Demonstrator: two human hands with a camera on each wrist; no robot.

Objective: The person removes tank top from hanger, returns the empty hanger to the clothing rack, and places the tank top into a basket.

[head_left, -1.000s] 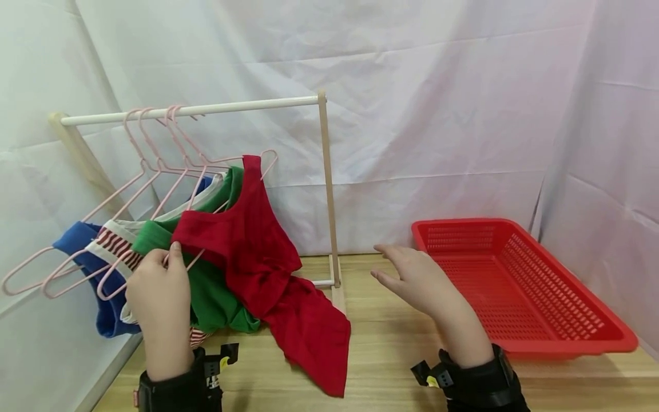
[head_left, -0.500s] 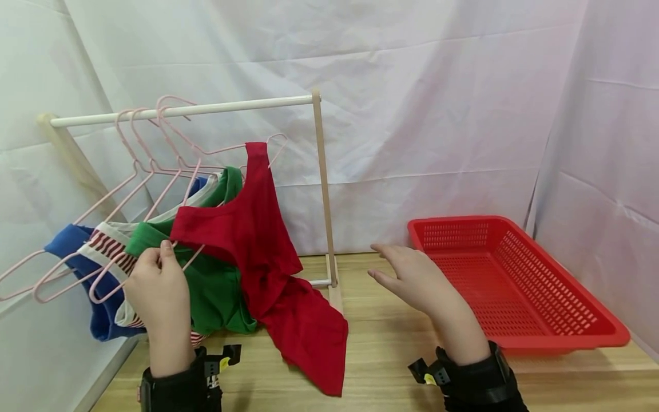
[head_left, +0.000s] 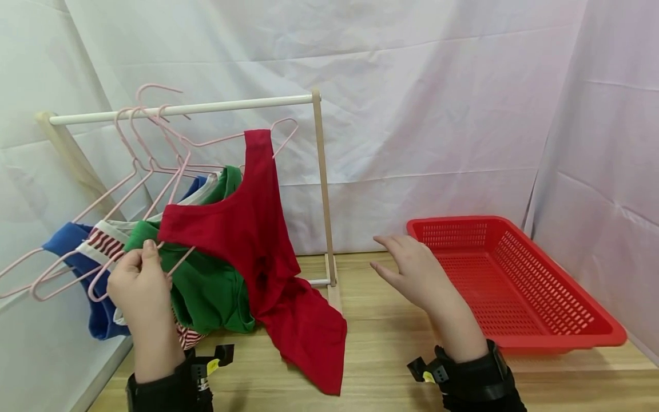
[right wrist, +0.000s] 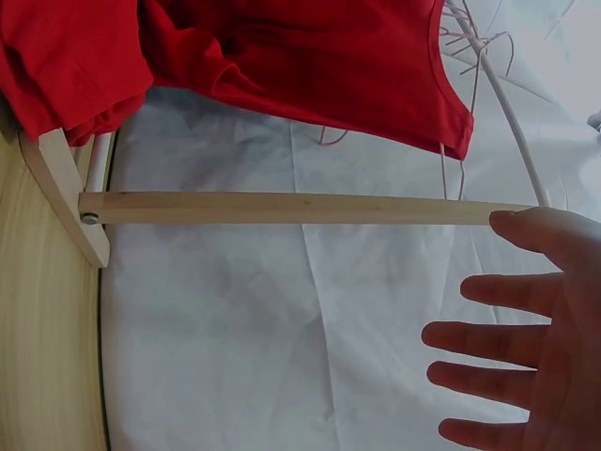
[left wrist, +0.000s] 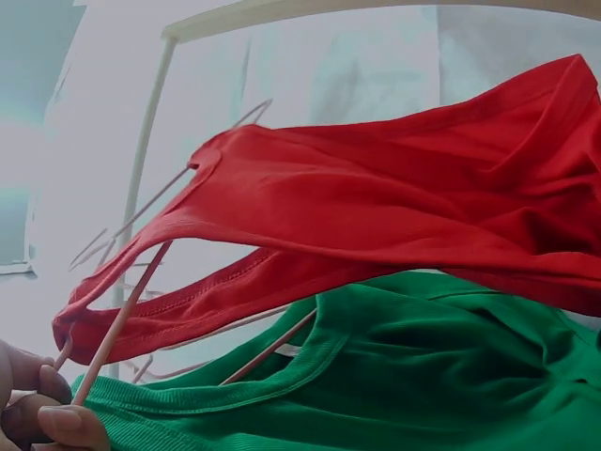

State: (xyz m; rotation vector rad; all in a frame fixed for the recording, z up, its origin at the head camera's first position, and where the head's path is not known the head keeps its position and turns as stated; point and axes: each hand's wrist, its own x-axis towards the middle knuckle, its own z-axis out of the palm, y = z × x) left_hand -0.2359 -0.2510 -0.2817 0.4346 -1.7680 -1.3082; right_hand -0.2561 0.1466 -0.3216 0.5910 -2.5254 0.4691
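Observation:
My left hand (head_left: 141,286) pinches the near end of a pink hanger (head_left: 216,139) that carries a red tank top (head_left: 257,229). In the head view that hanger's hook stands above the white rod (head_left: 242,106). The lower part of the red top trails down onto the wooden tabletop. Fingers (left wrist: 70,425) of my left hand show at the hanger's end in the left wrist view, next to a green garment (left wrist: 376,366). My right hand (head_left: 414,272) hovers between rack and basket, holding nothing. Its fingers (right wrist: 484,343) are straight and spread in the right wrist view.
Behind the red top, a striped garment (head_left: 105,243) and a blue one (head_left: 72,237) hang on pink hangers. The rack's wooden post (head_left: 324,189) rises right of them. A red perforated basket (head_left: 556,280) sits on the right of the table (head_left: 381,355).
My left hand has moved a little left, and the red top's hanger has risen, its hook going from the rod to above it. My right hand has barely moved.

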